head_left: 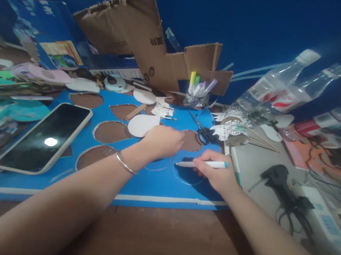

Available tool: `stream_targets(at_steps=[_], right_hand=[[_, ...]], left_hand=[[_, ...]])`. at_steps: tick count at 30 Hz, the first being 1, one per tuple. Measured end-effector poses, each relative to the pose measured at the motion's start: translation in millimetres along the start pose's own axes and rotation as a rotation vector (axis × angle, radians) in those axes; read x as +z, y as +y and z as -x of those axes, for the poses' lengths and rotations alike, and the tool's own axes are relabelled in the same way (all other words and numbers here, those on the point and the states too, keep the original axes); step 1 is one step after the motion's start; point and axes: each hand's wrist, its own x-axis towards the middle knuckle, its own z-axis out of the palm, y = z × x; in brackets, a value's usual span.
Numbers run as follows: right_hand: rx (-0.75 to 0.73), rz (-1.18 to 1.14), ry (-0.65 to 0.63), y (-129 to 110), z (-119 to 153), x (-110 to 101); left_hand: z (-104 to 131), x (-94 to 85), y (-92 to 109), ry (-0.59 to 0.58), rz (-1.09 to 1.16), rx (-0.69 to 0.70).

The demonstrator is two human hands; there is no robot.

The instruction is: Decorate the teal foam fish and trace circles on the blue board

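My right hand (216, 171) grips a white marker pen (212, 164) with a teal end. Its tip is at a faint rounded outline on a blue board (158, 187), which has several leaf- and petal-shaped holes. My left hand (164, 141), a silver bangle on its wrist, is curled closed over the board, left of the pen tip. Whatever its fingers may hold is hidden. Beside that hand lies a white rounded cutout (142, 125), partly covered by it. Dark-handled scissors (202, 133) lie behind my right hand.
A phone (46, 136) lies on the board's left. Behind stand torn cardboard (132, 30) and a cup of markers (193, 100). Plastic bottles (272, 89), a glue gun (278, 187) and a power strip (322, 216) are at the right. Coloured cutouts (26, 110) pile up left.
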Motion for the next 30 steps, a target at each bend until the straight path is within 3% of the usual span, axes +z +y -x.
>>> stream_targets(at_steps=[7,14,21,30], right_hand=[[0.026,0.058,0.09,-7,5,-1],[-0.114,0.109,0.048,-5,8,0],[-0.115,0.181,0.149,-1,9,1],[-0.176,0.202,0.107,-1,11,3]], left_hand=[[-1,-0.9,2,0.006,-0.024,-0.02],[1,-2.8,0,-0.012,0.005,0.009],[0,-1.9,2,-0.015,-0.017,-0.04],[1,-4.2,3,-0.041,0.008,-0.045]])
